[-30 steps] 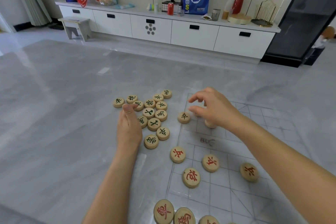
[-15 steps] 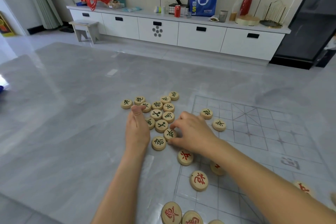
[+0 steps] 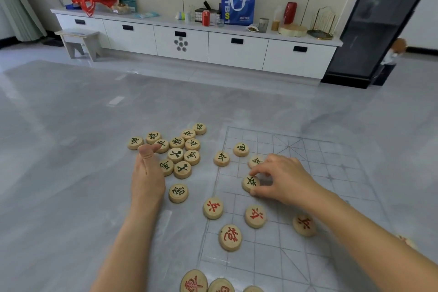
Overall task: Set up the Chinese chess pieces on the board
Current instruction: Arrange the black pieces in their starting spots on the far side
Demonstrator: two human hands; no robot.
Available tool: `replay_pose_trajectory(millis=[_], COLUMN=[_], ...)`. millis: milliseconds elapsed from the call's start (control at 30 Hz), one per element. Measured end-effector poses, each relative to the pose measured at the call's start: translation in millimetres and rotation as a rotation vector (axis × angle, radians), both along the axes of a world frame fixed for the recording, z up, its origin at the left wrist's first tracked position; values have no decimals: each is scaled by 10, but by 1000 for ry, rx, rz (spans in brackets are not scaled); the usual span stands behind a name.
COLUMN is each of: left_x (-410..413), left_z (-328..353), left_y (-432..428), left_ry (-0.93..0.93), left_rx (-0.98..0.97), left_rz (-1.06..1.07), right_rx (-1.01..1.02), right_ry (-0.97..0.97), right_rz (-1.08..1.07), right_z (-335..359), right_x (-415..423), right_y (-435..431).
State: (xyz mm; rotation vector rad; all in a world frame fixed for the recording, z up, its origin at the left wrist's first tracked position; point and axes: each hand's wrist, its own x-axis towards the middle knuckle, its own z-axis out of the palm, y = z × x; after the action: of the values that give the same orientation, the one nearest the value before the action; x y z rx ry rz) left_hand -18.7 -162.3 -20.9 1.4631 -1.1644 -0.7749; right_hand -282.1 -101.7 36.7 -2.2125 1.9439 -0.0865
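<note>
- Green-marked piece (image 3: 250, 183) pinched at its edge between thumb and fingertips (image 3: 254, 170) of right hand (image 3: 284, 179); piece lying flat on board (image 3: 331, 197), at the hand's fingertip end, near the board's left edge.
- Right hand curled, closed around that one piece only; remaining fingers bent over the grid.
- Second green piece (image 3: 256, 161) just beyond the right fingertips, partly covered by them; touching or not: cannot tell.
- Two more green pieces farther beyond the fingertips: one (image 3: 241, 149) on the board, one (image 3: 221, 158) at the board's left border.
- Red-marked pieces on the wrist side of the right hand: one (image 3: 255, 216) directly below the hand, one (image 3: 213, 207) at the left border, one (image 3: 230, 237) nearer the camera, one (image 3: 304, 224) beside the right forearm.
- More red pieces (image 3: 193, 282) at the bottom edge of view, cut off.
- Left hand (image 3: 147, 178) resting off the board on floor (image 3: 71, 173), fingers curled loosely, thumb up; contents of palm not visible, grip cannot be told.
- Cluster of green pieces (image 3: 176, 147) just right of and beyond the left thumb; nearest ones touching or nearly touching the hand.
- Single green piece (image 3: 178, 193) apart from the cluster, right of the left wrist.
- Low white cabinet (image 3: 237, 52) along the far wall, well beyond both hands.
</note>
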Motion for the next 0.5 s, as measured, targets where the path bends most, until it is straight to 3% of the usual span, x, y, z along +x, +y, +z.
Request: replay_pose_trajectory(millis=[500], left_x=[38], left_z=[-37], left_y=[-36], left_ry=[-99], left_rx=[-4], left_rz=[19], right_rx=[1], right_ry=[-66], right_rz=[-317], right_z=[-65], right_x=[-1047], right_y=[175])
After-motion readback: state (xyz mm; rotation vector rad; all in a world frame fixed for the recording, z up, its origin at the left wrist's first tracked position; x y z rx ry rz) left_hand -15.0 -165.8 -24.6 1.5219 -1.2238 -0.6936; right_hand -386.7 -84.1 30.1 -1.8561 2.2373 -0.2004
